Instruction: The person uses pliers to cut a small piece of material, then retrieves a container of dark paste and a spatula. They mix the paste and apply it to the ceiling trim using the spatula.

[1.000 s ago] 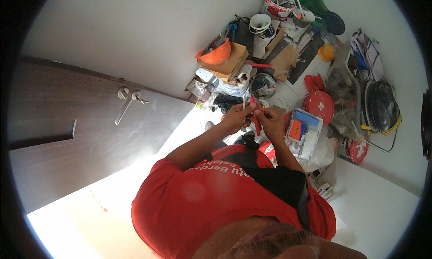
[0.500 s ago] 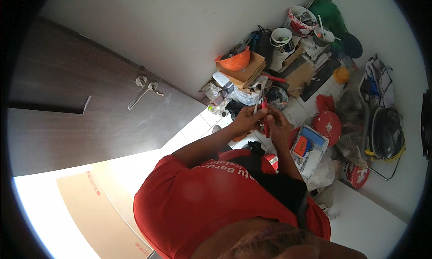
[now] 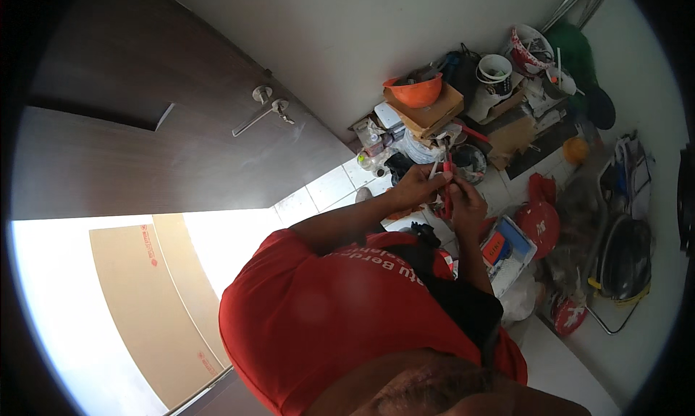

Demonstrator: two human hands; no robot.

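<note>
Both my hands are raised together in front of my chest, above the red shirt. My left hand (image 3: 414, 186) pinches a thin pale piece (image 3: 434, 170) that sticks up between its fingers. My right hand (image 3: 467, 202) is closed around a red-handled hand tool (image 3: 448, 192), whose tip points up toward the left hand's fingers. The two hands almost touch. What exactly the small pale piece is cannot be told at this size.
A dark wooden door with a lever handle (image 3: 262, 111) stands at the left. Against the wall lies clutter: an orange bowl (image 3: 414, 92) on cardboard boxes, white buckets (image 3: 494, 69), a red helmet (image 3: 537, 222), a blue-and-white box (image 3: 515, 251), and a cable coil (image 3: 624, 260). A cardboard sheet (image 3: 148, 300) lies lower left.
The view has swung, so the door and its handle sit further right and the clutter higher. Both hands stay together on the red tool and the small piece, shifted slightly.
</note>
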